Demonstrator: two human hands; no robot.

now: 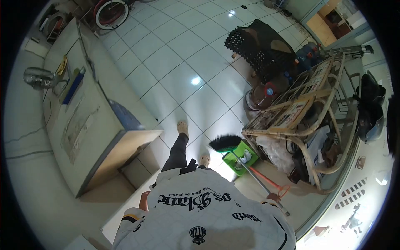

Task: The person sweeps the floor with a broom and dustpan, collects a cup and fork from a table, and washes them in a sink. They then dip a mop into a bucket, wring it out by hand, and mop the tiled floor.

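My right hand (273,197) is wrapped round the grey handle of a broom (256,177), low on the right beside my white shirt. The broom's black bristles (225,142) rest over a green dustpan (241,157) with crumpled white litter in it. A red-orange handle (266,178) runs from the dustpan to near my right hand. At the left side of my shirt, my left hand (144,201) is only partly visible, and its fingers cannot be made out.
A long white counter (89,125) stands on the left, with a fan (39,78) on it. To the right are a metal rack (304,133), a large water jug (262,96) and a black perforated mat (266,46). A bicycle wheel (111,14) is at the back.
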